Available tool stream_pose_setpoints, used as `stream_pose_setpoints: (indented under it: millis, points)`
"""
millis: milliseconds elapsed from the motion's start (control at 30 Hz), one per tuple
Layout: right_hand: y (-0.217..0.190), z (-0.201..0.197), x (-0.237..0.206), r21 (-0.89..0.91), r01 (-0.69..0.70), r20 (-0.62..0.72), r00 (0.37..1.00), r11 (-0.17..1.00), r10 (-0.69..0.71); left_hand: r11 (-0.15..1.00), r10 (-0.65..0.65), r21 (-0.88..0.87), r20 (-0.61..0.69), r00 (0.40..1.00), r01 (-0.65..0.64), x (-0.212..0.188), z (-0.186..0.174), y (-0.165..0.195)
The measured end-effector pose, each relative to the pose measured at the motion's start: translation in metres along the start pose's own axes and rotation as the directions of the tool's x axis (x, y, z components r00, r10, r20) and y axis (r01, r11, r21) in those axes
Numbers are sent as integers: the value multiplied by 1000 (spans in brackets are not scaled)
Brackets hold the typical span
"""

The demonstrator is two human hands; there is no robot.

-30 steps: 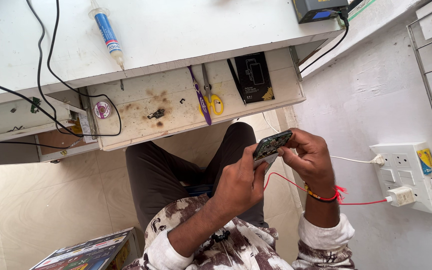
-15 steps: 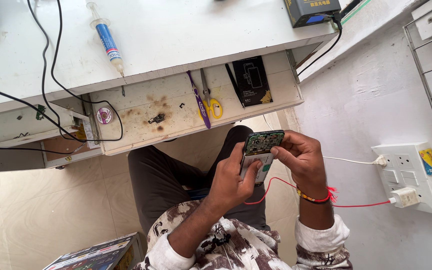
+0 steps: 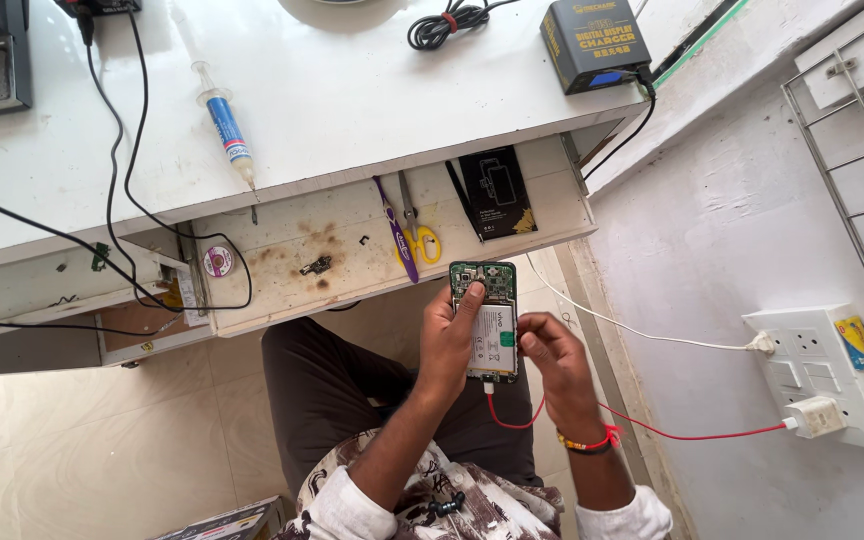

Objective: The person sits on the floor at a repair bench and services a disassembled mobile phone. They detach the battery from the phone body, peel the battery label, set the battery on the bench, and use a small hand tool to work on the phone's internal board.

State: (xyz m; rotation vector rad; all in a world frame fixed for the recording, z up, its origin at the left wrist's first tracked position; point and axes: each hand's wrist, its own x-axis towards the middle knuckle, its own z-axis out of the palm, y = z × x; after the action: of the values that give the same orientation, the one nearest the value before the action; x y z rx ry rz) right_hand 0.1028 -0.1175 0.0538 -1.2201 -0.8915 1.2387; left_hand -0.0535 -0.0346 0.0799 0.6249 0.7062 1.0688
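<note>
An opened phone [image 3: 490, 320], back cover off with green circuit board and white battery showing, is held upright over my lap. My left hand [image 3: 449, 335] grips its left edge, thumb resting on the board. My right hand [image 3: 550, 358] touches the phone's lower right edge, fingers curled beside the battery. A red cable [image 3: 652, 432] is plugged into the phone's bottom and runs right to a white adapter [image 3: 818, 416] in the wall socket board [image 3: 832, 370].
An open drawer [image 3: 352, 250] in front of me holds purple-handled tool, yellow scissors [image 3: 420, 235] and a black card. On the white bench [image 3: 352, 90] lie a syringe tube [image 3: 227, 125], black wires and a black charger box [image 3: 592, 40]. A wire rack [image 3: 862, 180] hangs at right.
The phone has been turned from tilted to upright with its battery side facing me. My right hand slid from the phone's top edge down to its lower right side.
</note>
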Motion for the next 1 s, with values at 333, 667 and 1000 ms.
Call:
stream_pose_setpoints:
  millis: [333,667,1000]
  points:
    - [48,-21,-19,478,-372,308,919,796,245,999,-1,-41,97,995,5,-3,7,-13]
    - [48,-14,-22,630,-394,483,873,669,60,984,-21,176,156,988,-7,-6,28,13]
    - [58,-1,-34,710,-481,540,841,514,42,989,-151,34,182,972,147,-2,22,-5]
